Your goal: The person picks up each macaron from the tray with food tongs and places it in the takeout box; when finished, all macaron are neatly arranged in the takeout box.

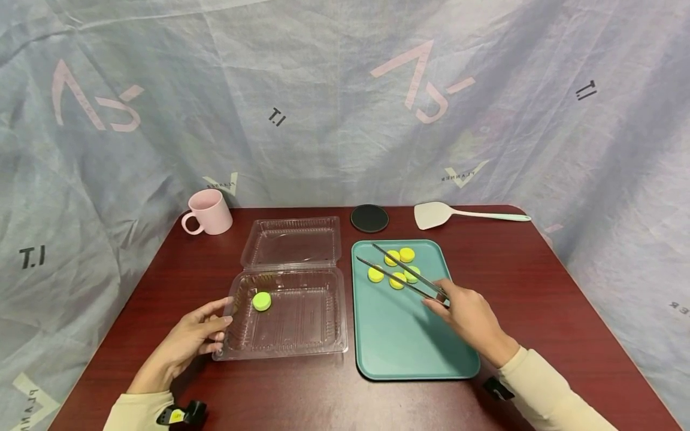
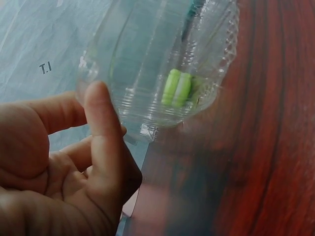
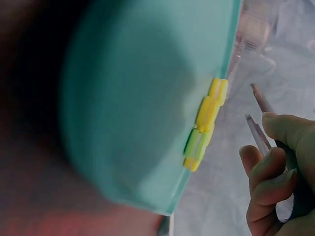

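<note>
A clear plastic clamshell box lies opened out on the table, with one green macaron in its base. My left hand pinches the left rim of that base between thumb and fingers. In the left wrist view the green macaron shows through the clear wall. My right hand grips metal tongs, whose arms stand apart above a teal tray. Several yellow macarons and a green macaron sit grouped in the tray's far half. Nothing is held between the tong tips.
Behind the box's lid, a pink mug stands at the back left. A black round coaster and a white spatula with a pale green handle end lie along the back edge. A grey printed cloth hangs behind the table.
</note>
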{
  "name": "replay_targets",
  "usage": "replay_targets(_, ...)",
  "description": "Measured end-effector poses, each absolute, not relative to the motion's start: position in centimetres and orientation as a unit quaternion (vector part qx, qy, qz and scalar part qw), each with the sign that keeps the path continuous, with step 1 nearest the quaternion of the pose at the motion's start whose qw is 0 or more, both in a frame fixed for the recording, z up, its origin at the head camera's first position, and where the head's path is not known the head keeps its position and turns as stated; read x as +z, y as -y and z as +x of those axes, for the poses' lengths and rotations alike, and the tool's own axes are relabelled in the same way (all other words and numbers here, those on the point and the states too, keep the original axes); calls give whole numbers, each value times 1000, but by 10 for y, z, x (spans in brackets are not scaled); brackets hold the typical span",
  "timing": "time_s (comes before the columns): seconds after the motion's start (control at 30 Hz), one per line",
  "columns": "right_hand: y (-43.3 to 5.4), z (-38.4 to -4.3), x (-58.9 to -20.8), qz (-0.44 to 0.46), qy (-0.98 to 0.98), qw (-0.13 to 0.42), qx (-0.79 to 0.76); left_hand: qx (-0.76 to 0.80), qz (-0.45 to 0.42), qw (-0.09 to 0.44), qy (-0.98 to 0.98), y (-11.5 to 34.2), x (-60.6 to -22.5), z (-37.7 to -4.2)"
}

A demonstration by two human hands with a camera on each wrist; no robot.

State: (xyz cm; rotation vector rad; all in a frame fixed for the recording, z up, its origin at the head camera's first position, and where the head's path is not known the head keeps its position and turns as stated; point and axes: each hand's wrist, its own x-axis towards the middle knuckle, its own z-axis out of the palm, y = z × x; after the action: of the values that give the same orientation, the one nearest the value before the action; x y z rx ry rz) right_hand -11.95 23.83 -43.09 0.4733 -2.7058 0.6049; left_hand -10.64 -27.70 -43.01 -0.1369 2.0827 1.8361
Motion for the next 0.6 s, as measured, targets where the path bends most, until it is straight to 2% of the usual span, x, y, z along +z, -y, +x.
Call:
replay_targets(0.3,-253,-107,-422,149,963,108,198,648,-51,183,-737,277,-430,-107)
replay_targets(0.6,-255,-105,-414,159,966,98,182,651,-54,178,-736,277,-431,-106)
